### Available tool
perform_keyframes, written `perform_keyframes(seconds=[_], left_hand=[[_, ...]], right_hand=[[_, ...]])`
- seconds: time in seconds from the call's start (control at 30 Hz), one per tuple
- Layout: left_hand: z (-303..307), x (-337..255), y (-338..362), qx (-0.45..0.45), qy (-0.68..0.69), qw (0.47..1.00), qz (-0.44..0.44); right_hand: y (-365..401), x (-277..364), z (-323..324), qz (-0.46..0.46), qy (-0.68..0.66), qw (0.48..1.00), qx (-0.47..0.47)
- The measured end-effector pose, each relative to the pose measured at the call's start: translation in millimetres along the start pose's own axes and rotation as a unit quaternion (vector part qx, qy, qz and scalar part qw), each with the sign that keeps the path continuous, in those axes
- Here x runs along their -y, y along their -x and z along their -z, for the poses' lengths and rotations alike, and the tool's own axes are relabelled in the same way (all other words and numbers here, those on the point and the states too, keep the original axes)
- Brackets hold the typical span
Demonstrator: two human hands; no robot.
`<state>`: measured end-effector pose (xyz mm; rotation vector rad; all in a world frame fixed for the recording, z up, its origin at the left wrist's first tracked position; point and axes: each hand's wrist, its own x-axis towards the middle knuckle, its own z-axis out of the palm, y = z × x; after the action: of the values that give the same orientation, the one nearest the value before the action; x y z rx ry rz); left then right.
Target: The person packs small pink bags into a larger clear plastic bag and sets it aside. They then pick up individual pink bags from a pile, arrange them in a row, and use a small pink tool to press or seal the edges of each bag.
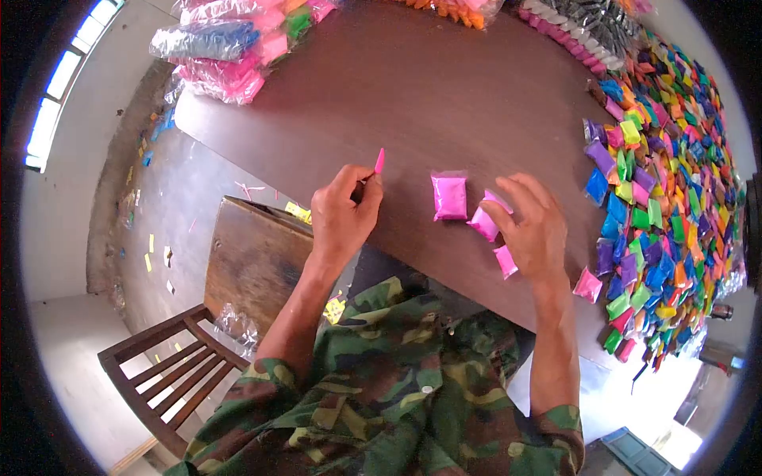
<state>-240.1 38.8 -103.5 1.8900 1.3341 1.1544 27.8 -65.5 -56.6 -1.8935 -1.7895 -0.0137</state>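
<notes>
My left hand [345,208] is closed over the table near its front edge, pinching a slim, pointed pink piece [379,162] that stands up from the fingertips. What this piece is does not show. To the right, my right hand [530,226] curls around a small pink packet [483,224], thumb across it and fingers at its far side. Just left of that lies a larger clear-wrapped pink packet [450,197], flat on the table. A smaller pink packet [505,262] rests below my right hand, by the wrist.
A large heap of small coloured packets [667,190] covers the table's right side, with a lone pink packet [587,285] beside it. Bagged bundles [226,47] lie at the far left of the brown table [357,87]. A wooden chair [171,373] stands at left.
</notes>
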Motion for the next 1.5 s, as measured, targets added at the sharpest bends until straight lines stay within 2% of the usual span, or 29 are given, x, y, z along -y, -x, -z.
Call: perform_keyframes(seconds=[0.13,0.23,0.37,0.57,0.77,0.97,1.07,1.17,1.37,1.5], left_hand=[[1.5,0.9,1.4,0.004,0.008,1.000,0.004],[-1.2,2.4,1.8,-0.013,0.004,0.999,-0.030],[-1.0,6.0,3.8,-0.017,0.012,0.999,-0.050],[-5.5,6.0,3.4,-0.049,0.017,0.996,-0.073],[-1.8,8.0,5.8,-0.020,-0.010,0.998,-0.061],[-4.4,7.9,6.0,-0.038,0.013,0.996,-0.077],[-5.2,6.2,5.8,-0.050,-0.007,0.995,-0.087],[-5.0,8.0,7.9,-0.041,0.007,0.998,-0.050],[-6.7,8.8,8.5,-0.055,0.000,0.996,-0.064],[-6.2,6.7,6.5,-0.058,-0.017,0.995,-0.085]], right_hand=[[19.3,18.5,5.8,0.005,0.009,1.000,-0.017],[36.2,35.4,12.6,0.011,0.080,0.996,0.045],[61.6,47.0,1.4,0.015,0.131,0.988,0.075],[62.5,48.1,-6.2,0.021,0.144,0.986,0.076],[63.1,52.4,-4.6,0.021,0.158,0.984,0.073],[59.4,55.1,-7.0,0.033,0.177,0.982,0.053],[57.0,52.4,-10.9,0.026,0.162,0.986,0.043],[57.2,51.6,-7.6,0.022,0.143,0.989,0.036],[49.6,68.6,12.3,0.035,0.146,0.989,0.004],[40.8,70.2,-9.9,0.087,0.081,0.992,0.051]])
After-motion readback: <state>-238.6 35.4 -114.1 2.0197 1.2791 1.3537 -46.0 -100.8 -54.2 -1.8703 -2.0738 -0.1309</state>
